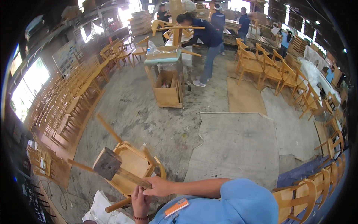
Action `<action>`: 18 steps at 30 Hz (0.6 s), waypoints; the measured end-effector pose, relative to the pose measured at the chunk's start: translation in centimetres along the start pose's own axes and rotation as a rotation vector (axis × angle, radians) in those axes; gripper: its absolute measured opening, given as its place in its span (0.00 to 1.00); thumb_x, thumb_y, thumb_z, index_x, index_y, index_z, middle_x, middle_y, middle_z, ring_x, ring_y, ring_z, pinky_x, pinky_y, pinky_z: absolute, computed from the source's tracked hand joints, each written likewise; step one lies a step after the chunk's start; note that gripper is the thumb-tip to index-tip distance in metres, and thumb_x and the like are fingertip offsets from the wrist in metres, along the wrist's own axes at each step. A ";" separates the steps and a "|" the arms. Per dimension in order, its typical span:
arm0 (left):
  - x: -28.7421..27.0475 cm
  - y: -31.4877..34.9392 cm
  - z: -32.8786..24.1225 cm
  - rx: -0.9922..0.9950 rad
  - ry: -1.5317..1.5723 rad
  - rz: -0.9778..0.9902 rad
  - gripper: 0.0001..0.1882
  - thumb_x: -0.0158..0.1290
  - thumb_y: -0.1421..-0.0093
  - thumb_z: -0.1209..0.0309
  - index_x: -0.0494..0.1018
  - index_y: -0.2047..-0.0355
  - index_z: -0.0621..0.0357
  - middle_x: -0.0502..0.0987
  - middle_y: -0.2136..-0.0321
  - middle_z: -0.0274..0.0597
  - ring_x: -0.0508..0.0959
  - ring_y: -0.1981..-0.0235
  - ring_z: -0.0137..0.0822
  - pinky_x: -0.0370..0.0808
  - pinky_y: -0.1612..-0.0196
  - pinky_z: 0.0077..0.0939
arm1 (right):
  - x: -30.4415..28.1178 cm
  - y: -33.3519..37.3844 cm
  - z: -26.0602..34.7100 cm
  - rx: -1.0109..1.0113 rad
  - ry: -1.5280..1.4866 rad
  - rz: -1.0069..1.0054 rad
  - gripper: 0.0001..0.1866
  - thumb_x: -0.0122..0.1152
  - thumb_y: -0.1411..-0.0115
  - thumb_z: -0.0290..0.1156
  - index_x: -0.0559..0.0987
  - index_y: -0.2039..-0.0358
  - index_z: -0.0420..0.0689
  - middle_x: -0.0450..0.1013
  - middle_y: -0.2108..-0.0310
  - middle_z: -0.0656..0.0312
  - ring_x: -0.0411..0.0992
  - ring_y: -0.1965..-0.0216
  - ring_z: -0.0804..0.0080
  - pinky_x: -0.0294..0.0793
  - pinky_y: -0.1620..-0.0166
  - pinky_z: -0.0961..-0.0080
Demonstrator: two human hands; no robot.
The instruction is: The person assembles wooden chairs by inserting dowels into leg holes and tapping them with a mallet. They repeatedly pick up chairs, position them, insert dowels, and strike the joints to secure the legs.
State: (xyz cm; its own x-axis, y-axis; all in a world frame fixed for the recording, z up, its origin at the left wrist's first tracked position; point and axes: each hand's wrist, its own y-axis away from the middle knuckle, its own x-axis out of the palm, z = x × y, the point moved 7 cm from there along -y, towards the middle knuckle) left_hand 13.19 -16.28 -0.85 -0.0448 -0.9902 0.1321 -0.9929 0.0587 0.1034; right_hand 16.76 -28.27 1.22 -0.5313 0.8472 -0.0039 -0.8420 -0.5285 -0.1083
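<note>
A mallet (107, 162) with a dark, worn block head and a wooden handle is held low in front of me. My right hand (160, 186) is wrapped round the end of its handle. Close against it, my left hand (141, 201), with a beaded bracelet at the wrist, has its fingers curled together by the handle's end; what they pinch, if anything, is hidden. Beneath the mallet a light wooden chair (131, 161) lies tipped over on the floor, its legs sticking out to the left and its curved back rail toward the right. The mallet head covers part of it.
White sheeting (106, 211) lies by the chair. Rows of wooden chairs (74, 104) line the left, more chairs (268, 67) the right. A small bench (163, 58) with cartons stands ahead; beside it a person (209, 41) bends over chair parts. Flattened cardboard (238, 142) covers some floor.
</note>
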 end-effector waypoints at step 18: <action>9.1 -6.3 5.0 -0.399 0.506 0.174 0.08 0.44 0.34 0.70 0.69 0.56 0.57 0.67 0.79 0.31 0.64 0.82 0.24 0.60 0.80 0.18 | -10.9 3.9 -1.2 0.105 0.169 -0.295 0.19 0.62 0.46 0.34 0.74 0.57 0.39 0.77 0.69 0.57 0.75 0.66 0.65 0.73 0.59 0.68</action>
State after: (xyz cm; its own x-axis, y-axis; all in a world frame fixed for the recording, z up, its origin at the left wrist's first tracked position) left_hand 18.49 -26.33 -5.27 -0.0469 -0.7860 0.6164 -0.8548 0.3509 0.3824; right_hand 19.38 -39.48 -0.31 -0.2482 0.9565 -0.1535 -0.9666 -0.2551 -0.0266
